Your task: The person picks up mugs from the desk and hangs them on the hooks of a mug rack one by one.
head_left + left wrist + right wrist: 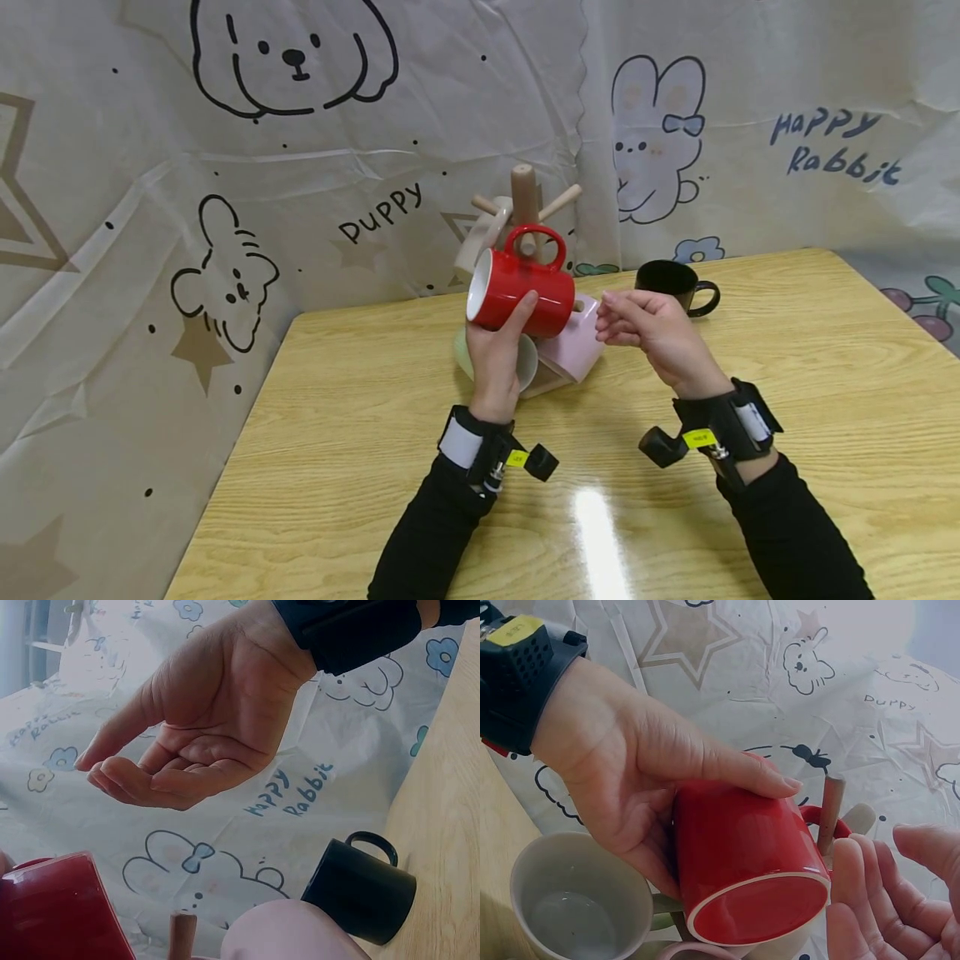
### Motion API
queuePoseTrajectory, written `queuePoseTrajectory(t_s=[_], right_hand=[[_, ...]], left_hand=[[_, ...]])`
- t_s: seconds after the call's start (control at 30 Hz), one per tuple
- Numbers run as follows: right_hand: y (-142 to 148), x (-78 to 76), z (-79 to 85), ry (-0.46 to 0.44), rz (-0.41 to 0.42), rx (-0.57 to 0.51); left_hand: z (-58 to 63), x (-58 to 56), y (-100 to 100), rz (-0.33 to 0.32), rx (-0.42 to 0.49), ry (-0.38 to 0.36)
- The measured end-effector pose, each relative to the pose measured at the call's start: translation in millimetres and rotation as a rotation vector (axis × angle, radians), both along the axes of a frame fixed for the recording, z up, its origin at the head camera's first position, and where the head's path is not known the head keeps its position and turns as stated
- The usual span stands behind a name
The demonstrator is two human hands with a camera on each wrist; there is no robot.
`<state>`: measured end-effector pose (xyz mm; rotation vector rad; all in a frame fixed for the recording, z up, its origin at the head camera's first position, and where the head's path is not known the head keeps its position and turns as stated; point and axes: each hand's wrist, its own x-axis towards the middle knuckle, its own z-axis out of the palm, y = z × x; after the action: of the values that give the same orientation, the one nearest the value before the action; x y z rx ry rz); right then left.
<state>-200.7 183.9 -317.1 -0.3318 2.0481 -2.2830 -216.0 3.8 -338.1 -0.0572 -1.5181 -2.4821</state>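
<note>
My left hand (495, 358) grips a red mug (542, 292) by its body, the thumb across the side. Tilted sideways, the mug has its white mouth to the left and its handle up. It is in front of a wooden mug rack (523, 187); a peg end shows through the handle loop, but I cannot tell whether the loop is around it. Just right of the mug, my right hand (662, 337) is raised with loosely bent fingers and holds nothing, its palm showing in the left wrist view. The red base faces the right wrist camera.
A pink mug (579, 346), a pale green mug (463, 354) and a whitish mug (480, 237) are at the rack. A black mug (663, 279) stands behind my right hand on the wooden table (337, 467). A printed cloth (450, 92) hangs behind.
</note>
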Motion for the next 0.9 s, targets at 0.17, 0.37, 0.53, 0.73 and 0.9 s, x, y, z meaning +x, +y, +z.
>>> queuePoseTrajectory(t_s=[0.17,0.37,0.53,0.73,0.9], right_hand=[[-1,-0.1,-1.1,-0.004,0.007,0.036],[-1,-0.5,-1.7,-0.01,0.002,0.043],[0,-0.8,-1.7,-0.01,-0.004,0.066],[3,-2.7,-3.0,-0.002,-0.013,0.038],[6,-5.5,-3.5,0.02,-0.017,0.003]], left_hand=[[1.7,1.9,-2,0.002,-0.018,-0.012],[6.9,4.7,-11,0.033,-0.052,-0.083],[10.7,6.0,-25,0.032,-0.042,-0.068],[12.5,5.3,-62,0.083,-0.051,-0.061],[16.2,4.3,-106,0.113,-0.056,-0.029]])
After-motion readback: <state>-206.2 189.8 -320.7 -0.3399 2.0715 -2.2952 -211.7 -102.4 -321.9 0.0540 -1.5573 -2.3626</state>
